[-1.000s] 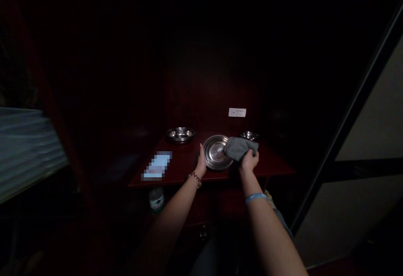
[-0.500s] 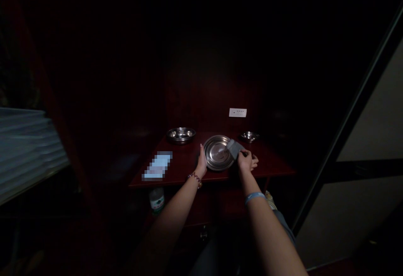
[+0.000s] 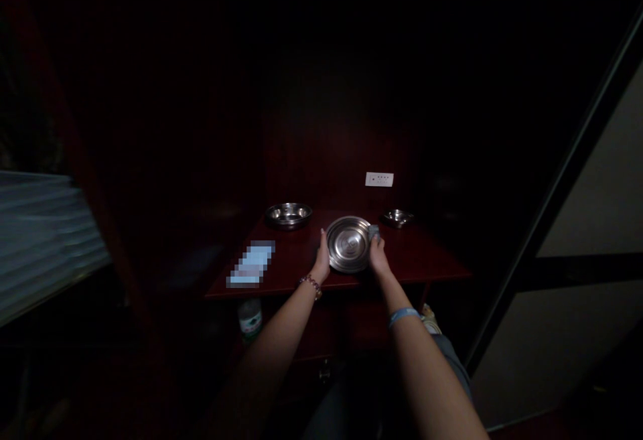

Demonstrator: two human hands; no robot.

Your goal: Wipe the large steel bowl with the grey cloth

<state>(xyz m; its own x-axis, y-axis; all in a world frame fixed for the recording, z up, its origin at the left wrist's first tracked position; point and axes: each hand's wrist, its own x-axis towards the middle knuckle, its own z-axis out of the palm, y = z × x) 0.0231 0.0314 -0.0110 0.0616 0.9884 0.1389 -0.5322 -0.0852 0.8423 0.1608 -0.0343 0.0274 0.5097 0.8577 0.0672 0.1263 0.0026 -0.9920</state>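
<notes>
A round stainless steel plate point(image 3: 348, 244) is tilted up towards me over the dark red desk point(image 3: 426, 259). My left hand point(image 3: 322, 262) grips its left rim, thumb pointing up along the edge; the other fingers are hidden behind. At the opposite rim, my right hand point(image 3: 378, 257) is closed on a small grey cloth point(image 3: 373, 231), which touches the plate's upper right edge. Most of the cloth is hidden by the fingers or the rim.
A larger steel bowl point(image 3: 289, 222) sits at the back left, a smaller steel dish point(image 3: 398, 217) at the back right. A blurred bright rectangle point(image 3: 252, 264) lies near the left front edge. Below stands a bottle point(image 3: 250, 321). A white socket panel point(image 3: 379, 179) is on the wall.
My right hand has moved left and in against the plate's right rim, taking the cloth off the plate's inner face. The left hand and the plate are almost unmoved.
</notes>
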